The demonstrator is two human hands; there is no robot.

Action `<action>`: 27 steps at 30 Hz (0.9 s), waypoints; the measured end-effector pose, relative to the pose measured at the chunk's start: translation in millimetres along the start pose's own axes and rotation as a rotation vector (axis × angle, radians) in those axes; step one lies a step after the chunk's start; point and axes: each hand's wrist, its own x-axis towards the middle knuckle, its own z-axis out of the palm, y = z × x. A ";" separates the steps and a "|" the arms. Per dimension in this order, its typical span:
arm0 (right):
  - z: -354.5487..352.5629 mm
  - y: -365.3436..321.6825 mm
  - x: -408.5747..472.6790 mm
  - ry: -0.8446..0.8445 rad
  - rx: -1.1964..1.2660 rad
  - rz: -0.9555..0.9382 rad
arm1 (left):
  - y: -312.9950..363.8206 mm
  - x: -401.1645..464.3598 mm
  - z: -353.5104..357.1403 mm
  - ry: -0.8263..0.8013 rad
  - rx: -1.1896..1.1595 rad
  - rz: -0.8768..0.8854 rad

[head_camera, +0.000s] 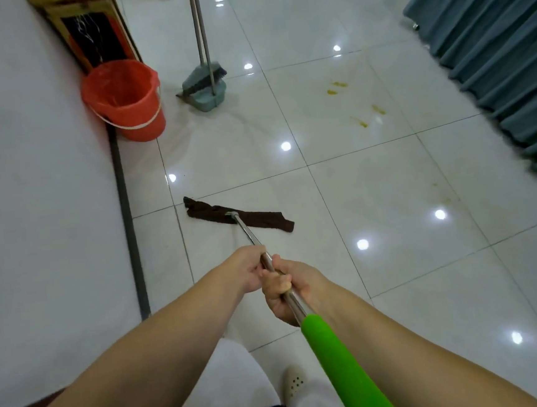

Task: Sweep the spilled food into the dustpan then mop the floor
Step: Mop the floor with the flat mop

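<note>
- Left hand and right hand both have fingers clamped on the mop pole.
- Brown mop cloth lies flat on the floor, well apart from yellow stains.

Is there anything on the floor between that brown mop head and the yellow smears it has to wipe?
Nothing visible. The mop head lies flat on bare tile, and the stretch up to the yellow smears is open floor. The red bucket and the dustpan with its broom stand off to the left, out of that path.
</note>
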 end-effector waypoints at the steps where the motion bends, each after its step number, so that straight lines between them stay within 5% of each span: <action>1: 14.5 -0.8 7.7 0.002 0.020 -0.005 | 14.6 3.0 -7.1 0.000 0.026 -0.007; 12: 120.5 -9.0 49.0 0.084 0.244 -0.225 | 124.2 13.6 -31.2 -0.039 0.161 -0.094; 27: 83.9 -86.5 -0.5 0.146 0.187 -0.436 | 155.4 6.8 88.5 -0.323 0.390 -0.030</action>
